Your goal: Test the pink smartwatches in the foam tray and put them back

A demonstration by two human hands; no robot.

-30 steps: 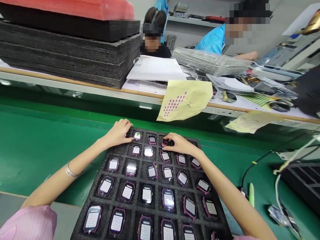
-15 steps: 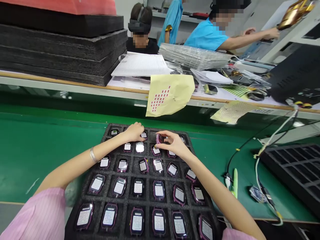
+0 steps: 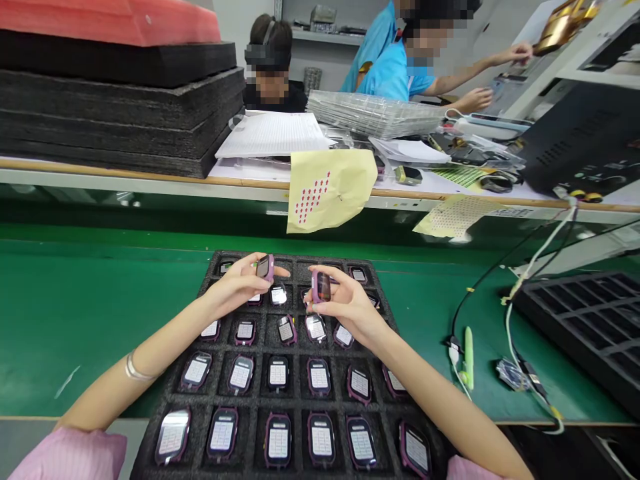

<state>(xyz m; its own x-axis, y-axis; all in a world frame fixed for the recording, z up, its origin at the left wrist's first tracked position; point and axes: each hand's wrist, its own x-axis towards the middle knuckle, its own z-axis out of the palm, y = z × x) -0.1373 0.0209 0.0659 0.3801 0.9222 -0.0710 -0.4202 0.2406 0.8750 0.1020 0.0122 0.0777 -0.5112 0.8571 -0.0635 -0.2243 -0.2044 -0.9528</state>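
My left hand (image 3: 245,277) grips a purple-cased smartwatch body (image 3: 265,267) by its edges, raised over the far rows of a black foam tray (image 3: 260,343). Beside it, my right hand (image 3: 345,300) pinches a second purple smartwatch body (image 3: 321,287) between thumb and fingers, its dark screen turned sideways. Below both hands, the tray's compartments hold several more strapless watches, most with lit white screens, such as the watch (image 3: 278,440) in the nearest row. My hands and forearms cover parts of the far rows and the right side.
The tray lies on a green table (image 3: 115,313). At right are a light green pen-like tool (image 3: 469,360), cables (image 3: 515,287) and another black compartment tray (image 3: 590,333). Stacked foam (image 3: 115,107), papers (image 3: 275,133) and a hanging yellow sheet (image 3: 330,190) occupy the shelf. Several people are behind it.
My left hand has lifted a watch out of the far row. The watch in my right hand has moved slightly nearer and turned. My left forearm has shifted back and left.
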